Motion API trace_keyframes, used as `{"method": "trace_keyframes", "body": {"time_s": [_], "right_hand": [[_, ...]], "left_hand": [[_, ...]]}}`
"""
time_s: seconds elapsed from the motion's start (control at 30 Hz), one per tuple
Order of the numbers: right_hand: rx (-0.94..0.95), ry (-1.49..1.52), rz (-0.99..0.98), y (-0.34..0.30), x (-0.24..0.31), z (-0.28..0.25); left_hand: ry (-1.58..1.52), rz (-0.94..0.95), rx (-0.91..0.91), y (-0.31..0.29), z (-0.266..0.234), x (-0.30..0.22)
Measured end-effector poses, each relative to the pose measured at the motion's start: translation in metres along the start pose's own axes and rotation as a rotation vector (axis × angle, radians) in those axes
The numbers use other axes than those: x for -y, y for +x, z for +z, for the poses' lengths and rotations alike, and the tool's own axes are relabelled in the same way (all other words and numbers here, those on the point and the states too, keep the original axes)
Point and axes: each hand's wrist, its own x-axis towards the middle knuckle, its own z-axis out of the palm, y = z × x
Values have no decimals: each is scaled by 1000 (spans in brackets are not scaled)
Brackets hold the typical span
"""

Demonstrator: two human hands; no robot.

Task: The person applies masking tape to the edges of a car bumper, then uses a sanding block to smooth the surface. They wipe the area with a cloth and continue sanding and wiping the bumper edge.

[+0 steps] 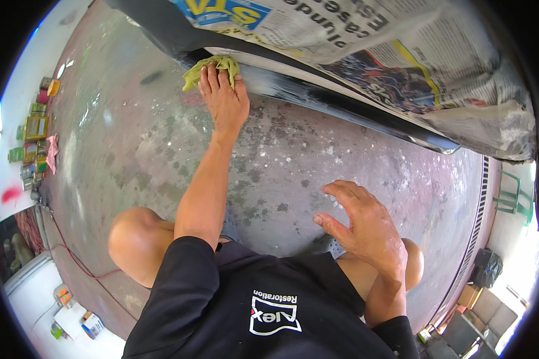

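Note:
My left hand (226, 105) reaches forward and presses a crumpled yellow-green cloth (191, 76) against the lower edge of a vehicle body. Its fingers lie over the cloth, hiding part of it. To the right of the cloth runs a long dark sill panel (341, 107), with a pale, streaky patch near the hand and glossy black farther along. Above the sill, newspaper masking (317, 30) covers the bodywork. My right hand (368, 230) hovers above my right knee, fingers apart and bent a little, with nothing in it.
I squat on a stained concrete floor (269, 173) spotted with paint. Several cans and tins (36, 128) line the left wall, near a pink rag (52, 152). A red hose (78, 260) trails at left. At right are a floor grate (476, 209) and a green chair (512, 194).

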Motion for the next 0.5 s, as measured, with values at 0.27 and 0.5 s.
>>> {"method": "trace_keyframes", "body": {"time_s": [0.27,0.5], "right_hand": [[-33,-65,58,-24,-11,-15],[-38,-63,64,-46,-18,-26]], "left_hand": [[13,83,35,-32,7,-70],[-16,138,54,-49,23,-118]]}}
